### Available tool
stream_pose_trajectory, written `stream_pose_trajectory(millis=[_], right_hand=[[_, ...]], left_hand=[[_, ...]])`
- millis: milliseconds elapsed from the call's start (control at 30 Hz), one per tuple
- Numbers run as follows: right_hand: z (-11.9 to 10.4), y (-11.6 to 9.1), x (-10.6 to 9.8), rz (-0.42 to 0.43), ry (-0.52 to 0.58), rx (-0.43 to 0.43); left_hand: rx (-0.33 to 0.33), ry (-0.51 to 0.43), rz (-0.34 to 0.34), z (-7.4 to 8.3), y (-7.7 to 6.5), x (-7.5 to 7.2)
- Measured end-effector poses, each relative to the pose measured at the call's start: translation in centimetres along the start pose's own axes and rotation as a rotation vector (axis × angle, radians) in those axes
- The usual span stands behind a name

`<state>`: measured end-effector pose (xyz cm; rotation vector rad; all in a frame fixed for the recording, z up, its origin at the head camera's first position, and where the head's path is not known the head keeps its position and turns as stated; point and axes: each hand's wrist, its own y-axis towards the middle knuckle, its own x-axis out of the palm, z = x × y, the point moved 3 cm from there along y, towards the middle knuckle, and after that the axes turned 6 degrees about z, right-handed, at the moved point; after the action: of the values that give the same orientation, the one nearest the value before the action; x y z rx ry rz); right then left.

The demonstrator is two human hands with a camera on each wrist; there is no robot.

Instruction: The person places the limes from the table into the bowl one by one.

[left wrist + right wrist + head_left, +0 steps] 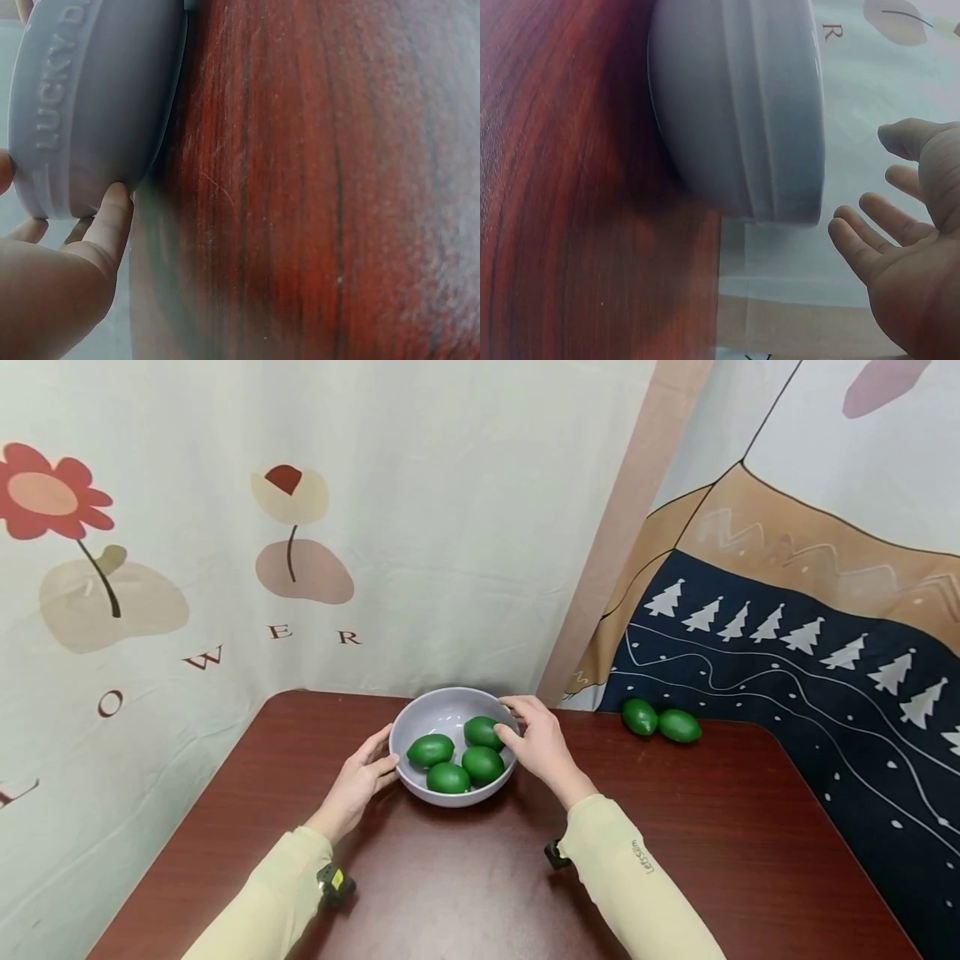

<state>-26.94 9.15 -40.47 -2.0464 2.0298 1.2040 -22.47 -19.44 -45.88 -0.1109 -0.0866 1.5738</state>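
Your desk (450,885) carries the bowl (446,714) of four limes (431,749), gripped at its side by your left fingers (111,225) while your right fingers (891,218) hang released by the rim; filling seems underway, so next likely calls for reaching right to the far limes (679,726).

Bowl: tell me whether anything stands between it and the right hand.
Nothing visible does. In the right wrist view, only open space separates the right hand from the bowl. The two loose green fruits lie off to the hand's right, outside that gap.
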Motion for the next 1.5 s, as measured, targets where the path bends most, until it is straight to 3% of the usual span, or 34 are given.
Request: stream_pose_trajectory(millis=[500,1100,1500], right_hand=[[1.7,-0.1,-2.7,0.060,-0.013,0.057],[6.7,-2.2,-8.1,0.153,-0.069,0.199],[7.9,-2.4,-9.7,0.182,-0.089,0.228]], left_hand=[[0.001,0.006,0.035,-0.1,0.2,0.0],[0.013,0.018,0.033,-0.1,0.3,0.1],[0.012,0.023,0.036,-0.1,0.2,0.1]])
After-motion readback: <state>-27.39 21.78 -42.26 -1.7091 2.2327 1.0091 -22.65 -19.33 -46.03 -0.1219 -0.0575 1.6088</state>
